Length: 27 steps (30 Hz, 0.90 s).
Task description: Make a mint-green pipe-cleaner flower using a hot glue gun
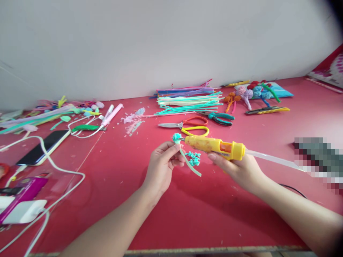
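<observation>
Between the thumb and fingers of my left hand is a pipe cleaner flower, its head turquoise and its pale green stem hanging down to the right. My right hand is wrapped round a yellow glue gun, with a clear glue stick poking out of its back end. The metal nozzle points left and meets the flower head, or lies very close to it. Small curled turquoise pieces lie on the red table just behind the stem.
Yellow-and-red-handled scissors and teal pliers lie beyond my hands, before bundled pipe cleaners. Finished pipe cleaner shapes and a yellow cutter sit back right. At left are a phone, white cables and a pink pen-like tool.
</observation>
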### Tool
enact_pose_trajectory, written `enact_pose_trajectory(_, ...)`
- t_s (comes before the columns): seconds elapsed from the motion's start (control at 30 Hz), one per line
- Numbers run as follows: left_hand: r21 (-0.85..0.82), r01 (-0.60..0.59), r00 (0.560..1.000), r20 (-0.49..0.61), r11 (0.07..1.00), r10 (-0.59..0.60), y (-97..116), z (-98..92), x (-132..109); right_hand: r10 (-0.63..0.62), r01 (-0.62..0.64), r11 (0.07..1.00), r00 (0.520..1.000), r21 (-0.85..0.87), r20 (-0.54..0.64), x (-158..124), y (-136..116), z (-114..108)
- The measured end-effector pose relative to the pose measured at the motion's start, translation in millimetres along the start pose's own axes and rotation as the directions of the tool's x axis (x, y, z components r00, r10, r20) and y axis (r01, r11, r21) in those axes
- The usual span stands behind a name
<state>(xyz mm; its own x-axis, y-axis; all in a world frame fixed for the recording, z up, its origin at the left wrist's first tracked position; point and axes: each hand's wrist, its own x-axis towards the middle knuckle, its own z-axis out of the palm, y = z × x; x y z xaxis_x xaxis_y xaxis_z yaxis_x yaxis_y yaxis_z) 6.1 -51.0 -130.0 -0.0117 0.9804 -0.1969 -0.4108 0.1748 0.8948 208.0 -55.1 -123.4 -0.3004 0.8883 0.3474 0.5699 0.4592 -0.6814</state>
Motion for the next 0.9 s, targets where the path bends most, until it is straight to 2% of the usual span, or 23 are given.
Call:
enact_pose_trajectory(0.5, -0.001, -0.003, 1.000, -0.005, 1.000, 0.003, 0.9, 1.2, 1.0, 0.046, -0.046, 0.999, 0.999, 0.003, 0.018, 1.5, -1.0, 0.7)
enact_pose_trajectory(0.8, 0.044, -0.043, 0.998, -0.038, 0.998, 0.045, 3.5, 4.4, -1.2, 0.117, -0.117, 0.993, 0.992, -0.005, 0.049, 0.3, -1.9, 2.3)
enact_pose_trajectory(0.9, 0.057, -0.072, 0.995, -0.060, 0.996, 0.076, 4.3, 3.1, 0.2, 0.122, -0.126, 0.991, 0.990, 0.042, 0.068, 2.3, -3.5, 0.6)
